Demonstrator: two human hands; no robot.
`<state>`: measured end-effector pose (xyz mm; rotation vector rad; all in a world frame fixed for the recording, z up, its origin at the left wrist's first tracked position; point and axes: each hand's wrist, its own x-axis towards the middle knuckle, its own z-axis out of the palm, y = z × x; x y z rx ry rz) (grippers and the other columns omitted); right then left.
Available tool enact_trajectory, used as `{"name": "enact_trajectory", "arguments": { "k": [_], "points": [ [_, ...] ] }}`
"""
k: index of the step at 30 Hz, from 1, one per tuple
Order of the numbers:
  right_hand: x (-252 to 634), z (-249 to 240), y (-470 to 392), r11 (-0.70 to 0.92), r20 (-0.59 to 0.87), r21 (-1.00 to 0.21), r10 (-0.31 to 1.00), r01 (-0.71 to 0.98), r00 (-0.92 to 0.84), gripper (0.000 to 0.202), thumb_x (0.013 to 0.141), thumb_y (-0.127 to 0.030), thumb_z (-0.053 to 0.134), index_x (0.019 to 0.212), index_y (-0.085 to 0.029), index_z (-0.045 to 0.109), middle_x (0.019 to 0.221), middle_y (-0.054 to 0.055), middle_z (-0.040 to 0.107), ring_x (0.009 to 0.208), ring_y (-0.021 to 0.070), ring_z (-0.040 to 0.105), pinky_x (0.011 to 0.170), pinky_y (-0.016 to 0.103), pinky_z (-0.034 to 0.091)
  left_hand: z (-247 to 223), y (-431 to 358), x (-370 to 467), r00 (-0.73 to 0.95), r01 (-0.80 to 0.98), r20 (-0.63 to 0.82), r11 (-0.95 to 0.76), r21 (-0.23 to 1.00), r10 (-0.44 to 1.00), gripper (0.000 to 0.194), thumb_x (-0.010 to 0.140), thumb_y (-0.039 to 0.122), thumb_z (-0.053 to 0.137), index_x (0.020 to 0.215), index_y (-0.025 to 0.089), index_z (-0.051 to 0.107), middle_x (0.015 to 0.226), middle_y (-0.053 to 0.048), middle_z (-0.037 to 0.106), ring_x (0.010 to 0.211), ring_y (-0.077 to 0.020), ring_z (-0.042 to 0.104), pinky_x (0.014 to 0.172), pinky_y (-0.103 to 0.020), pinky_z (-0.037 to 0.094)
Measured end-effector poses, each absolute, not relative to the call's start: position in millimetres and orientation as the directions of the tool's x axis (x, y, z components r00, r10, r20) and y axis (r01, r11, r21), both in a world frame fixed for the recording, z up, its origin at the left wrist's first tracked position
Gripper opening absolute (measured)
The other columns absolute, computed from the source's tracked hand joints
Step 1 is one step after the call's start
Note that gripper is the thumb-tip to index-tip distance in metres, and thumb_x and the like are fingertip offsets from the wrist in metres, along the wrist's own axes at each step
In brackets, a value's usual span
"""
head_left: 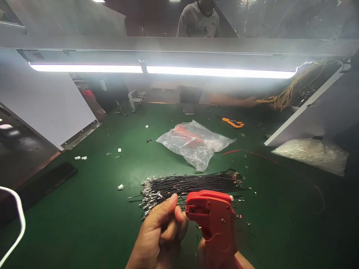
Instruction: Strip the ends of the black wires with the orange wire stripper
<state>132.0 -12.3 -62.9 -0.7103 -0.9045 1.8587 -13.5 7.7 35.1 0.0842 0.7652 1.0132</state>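
Bright lamps (221, 72) shine over a green table (84, 228). On the left lies a long black thing (42, 190). Next, the left hand (161, 229) pinches a thin black wire (182, 204), which reaches the mouth of a red tool (220, 220). Behind is a pile of black wires (193, 183), then a clear bag (200, 162) with something red inside. Far back, a shirt (190, 18) has a dark triangle mark (204, 28). The right hand (201, 249), mostly hidden, wraps around the red tool. Farther right sits another bag (311, 153) of pale stuff.
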Motion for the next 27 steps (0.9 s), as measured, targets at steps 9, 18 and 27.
{"name": "enact_trajectory", "arguments": {
  "k": [9, 18, 27],
  "points": [
    [176.9, -51.7, 16.1, -0.327, -0.112, -0.845, 0.882, -0.423, -0.458, 0.034, 0.100, -0.037, 0.064, 0.127, -0.019, 0.063, 0.121, 0.007, 0.070, 0.095, 0.0258, 0.072, 0.079, 0.042, 0.062, 36.2, 8.2, -10.2, 0.222, -0.809, -0.684, 0.523, 0.269, 0.695, 0.044, 0.094, 0.020, 0.066, 0.050, 0.015, 0.060, 0.034, 0.007, 0.035, 0.041, -0.0066, 0.044, 0.056, -0.017, 0.048],
    [183.9, -42.9, 12.2, -0.322, -0.064, -0.850, 0.850, -0.417, -0.523, 0.033, 0.099, -0.034, 0.066, 0.128, -0.019, 0.063, 0.130, 0.009, 0.067, 0.108, 0.0281, 0.069, 0.089, 0.049, 0.060, 33.4, 7.0, -9.6, 0.322, -0.824, -0.572, 0.521, 0.223, 0.754, 0.046, 0.096, 0.027, 0.062, 0.052, 0.014, 0.063, 0.032, 0.007, 0.034, 0.041, -0.0063, 0.043, 0.070, -0.021, 0.054],
    [176.6, -24.9, -8.7, -0.337, -0.058, -0.861, 0.809, -0.382, -0.585, 0.033, 0.098, -0.033, 0.067, 0.129, -0.019, 0.062, 0.131, 0.010, 0.066, 0.108, 0.0275, 0.069, 0.089, 0.049, 0.061, 22.9, 6.5, -9.7, 0.319, -0.840, -0.573, 0.505, 0.198, 0.755, 0.040, 0.091, 0.025, 0.067, 0.053, 0.017, 0.058, 0.034, 0.008, 0.030, 0.046, -0.0089, 0.047, 0.065, -0.020, 0.050]
  ]
}}
